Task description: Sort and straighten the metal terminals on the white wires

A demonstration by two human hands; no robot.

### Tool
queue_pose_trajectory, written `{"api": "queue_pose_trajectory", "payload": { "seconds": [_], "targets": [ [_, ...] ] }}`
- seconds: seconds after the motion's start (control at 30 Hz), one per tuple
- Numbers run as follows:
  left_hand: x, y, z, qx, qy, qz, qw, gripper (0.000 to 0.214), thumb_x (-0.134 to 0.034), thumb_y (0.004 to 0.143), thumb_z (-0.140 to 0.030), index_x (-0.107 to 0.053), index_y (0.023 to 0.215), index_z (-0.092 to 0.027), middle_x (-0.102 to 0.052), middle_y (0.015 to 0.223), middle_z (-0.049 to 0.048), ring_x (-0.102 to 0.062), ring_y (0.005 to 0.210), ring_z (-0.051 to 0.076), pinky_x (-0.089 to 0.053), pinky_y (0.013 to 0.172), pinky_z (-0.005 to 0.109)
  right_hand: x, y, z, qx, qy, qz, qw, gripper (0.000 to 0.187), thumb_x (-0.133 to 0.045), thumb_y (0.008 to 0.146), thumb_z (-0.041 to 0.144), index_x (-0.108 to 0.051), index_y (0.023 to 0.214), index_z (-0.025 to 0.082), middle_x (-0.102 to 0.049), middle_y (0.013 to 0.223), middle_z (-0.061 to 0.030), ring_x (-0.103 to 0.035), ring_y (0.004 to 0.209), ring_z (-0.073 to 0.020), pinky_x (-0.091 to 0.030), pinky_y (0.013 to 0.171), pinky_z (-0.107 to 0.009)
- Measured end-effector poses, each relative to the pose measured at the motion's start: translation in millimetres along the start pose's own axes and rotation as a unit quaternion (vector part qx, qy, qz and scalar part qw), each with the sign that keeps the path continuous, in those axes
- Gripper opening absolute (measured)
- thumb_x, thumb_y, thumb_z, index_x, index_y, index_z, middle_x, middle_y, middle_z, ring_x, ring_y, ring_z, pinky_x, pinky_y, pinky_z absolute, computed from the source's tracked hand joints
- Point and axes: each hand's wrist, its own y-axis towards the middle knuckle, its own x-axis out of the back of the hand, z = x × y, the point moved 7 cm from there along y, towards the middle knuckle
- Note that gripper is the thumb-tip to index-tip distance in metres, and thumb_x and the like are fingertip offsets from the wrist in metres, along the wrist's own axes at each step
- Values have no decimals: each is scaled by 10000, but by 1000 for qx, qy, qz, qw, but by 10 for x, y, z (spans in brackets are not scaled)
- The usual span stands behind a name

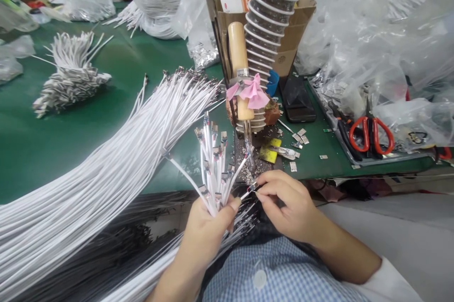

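Note:
My left hand (209, 228) is closed round a bunch of white cables (212, 176), whose small metal connectors stand up and fan out above the thumb. One cable leans right out of the fist, and the fingertips of my right hand (289, 205) pinch its metal connector (253, 186). Small coloured wires show at that end. Just above these fingertips, a soldering iron (238, 51) with a wooden handle is fixed tip down, a pink cloth tied about it. The tip ends close over the pinched connector; whether they touch I cannot tell.
A thick heap of white cables (142, 136) crosses the green table (124, 56) on the left. Behind the iron rises a ribbed hose (271, 9). To its right lie a yellow sponge (270, 151), a black phone (298, 99), loose connectors and red-handled scissors (371, 134) on a tray.

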Motion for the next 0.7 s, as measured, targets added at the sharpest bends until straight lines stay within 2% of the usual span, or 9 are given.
{"api": "queue_pose_trajectory", "payload": {
  "seconds": [0.17, 0.27, 0.4, 0.5, 0.6, 0.7],
  "targets": [
    [12, -190, 251, 29, -48, 19, 998, 234, -599, 759, -283, -545, 565, -165, -502, 427, -29, -438, 421, 115, -339, 459, 233, -63, -132, 15, -22, 76, 32, 996, 135, -505, 796, 56, -548, 869, 162, -596, 888, -69, -572, 836, -163, -492, 726, -298],
    [65, -317, 463, 47, -83, 15, 995, 194, -629, 747, -290, -583, 609, -161, -551, 504, -8, -488, 499, 141, -381, 524, 252, -179, -257, -21, -65, 136, 70, 986, 103, -500, 811, 84, -530, 860, 170, -585, 840, -48, -551, 721, -138, -454, 590, -246],
    [207, -493, 721, 72, -109, -43, 991, 153, -707, 686, -280, -613, 657, -163, -551, 594, -13, -464, 566, 131, -377, 555, 234, -459, -396, -159, -175, 215, 125, 953, 36, -469, 850, 152, -488, 822, 165, -477, 673, 15, -426, 531, -84, -348, 460, -192],
    [251, -622, 835, 95, -116, -65, 987, 189, -723, 673, -316, -610, 644, -167, -553, 570, -17, -461, 552, 128, -378, 546, 232, -689, -406, -233, -213, 236, 137, 938, 99, -553, 819, 240, -521, 808, 148, -407, 659, 30, -371, 530, -74, -331, 449, -174],
    [240, -702, 864, 105, -130, -66, 984, 215, -702, 691, -362, -614, 673, -168, -568, 539, -15, -485, 534, 133, -395, 547, 240, -899, -380, -251, -238, 276, 148, 919, 185, -582, 803, 309, -547, 752, 134, -402, 631, 30, -367, 536, -76, -348, 466, -179],
    [234, -727, 895, 137, -172, -79, 972, 223, -696, 701, -365, -620, 775, -168, -621, 580, 5, -537, 552, 150, -432, 563, 260, -1031, -373, -211, -267, 367, 158, 877, 252, -522, 842, 357, -513, 710, 143, -467, 620, 14, -443, 538, -86, -407, 502, -204]
  ]
}}
